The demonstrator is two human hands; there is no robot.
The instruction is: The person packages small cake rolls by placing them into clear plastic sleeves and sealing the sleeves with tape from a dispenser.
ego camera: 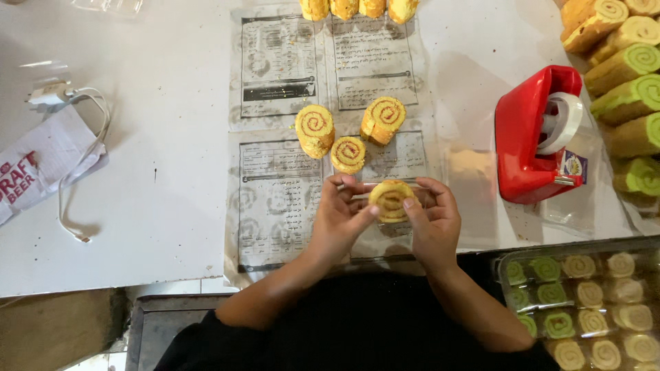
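A yellow swirl roll-cake slice (390,199) in clear plastic wrap is held between both my hands over a sheet of newspaper (275,206). My left hand (342,218) grips its left side with the thumb on the slice's edge. My right hand (432,221) grips the right side, thumb pressed on the slice's face. Three more yellow slices (315,127) (348,154) (383,119) stand on the newspaper just beyond my hands.
A red tape dispenser (533,137) sits to the right. Yellow and green roll cakes (625,69) lie at the far right. A clear tray of wrapped slices (584,302) is at the lower right. A white charger with cable (62,96) and a printed wrapper (34,175) lie left.
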